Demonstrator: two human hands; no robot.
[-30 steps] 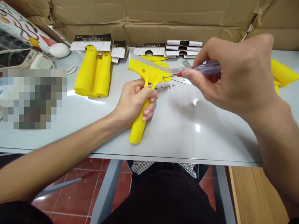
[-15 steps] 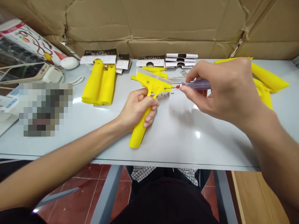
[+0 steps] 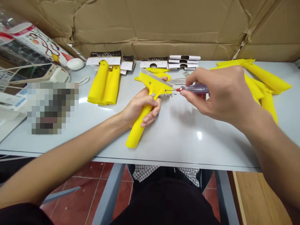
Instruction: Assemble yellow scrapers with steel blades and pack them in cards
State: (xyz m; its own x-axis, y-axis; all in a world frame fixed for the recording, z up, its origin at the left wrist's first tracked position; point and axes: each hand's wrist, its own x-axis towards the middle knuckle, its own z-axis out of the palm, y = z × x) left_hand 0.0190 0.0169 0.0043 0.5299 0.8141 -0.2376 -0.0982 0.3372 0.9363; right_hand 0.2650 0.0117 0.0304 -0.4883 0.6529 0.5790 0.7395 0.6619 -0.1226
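Note:
My left hand (image 3: pixel 145 107) is closed around a yellow scraper (image 3: pixel 138 128), tilted with its handle toward me and its wide head away. A metal blade (image 3: pixel 156 78) lies along the head's far edge. One screw (image 3: pixel 149 83) shows in the left side of the head. In my right hand (image 3: pixel 220 93) is a screwdriver (image 3: pixel 195 88) with a clear purplish handle, pinched between thumb and fingers. Its tip is at the screw spot on the right side of the head. Several loose small screws (image 3: pixel 172 95) lie on the table just beyond.
Packaged yellow scrapers (image 3: pixel 99 84) lie at back left. Folded cards (image 3: pixel 184 62) are stacked at the back, near loose metal blades (image 3: pixel 179 81). More yellow scrapers (image 3: pixel 272 76) are piled right. A phone (image 3: pixel 32 73) and a white mouse (image 3: pixel 75 64) sit left. Cardboard (image 3: pixel 175 25) stands behind the table.
The scraper's handle end has swung slightly left, and my left fingers have shifted, with a fingertip now showing behind the head. The screwdriver stays at the right screw spot. The view has shifted slightly.

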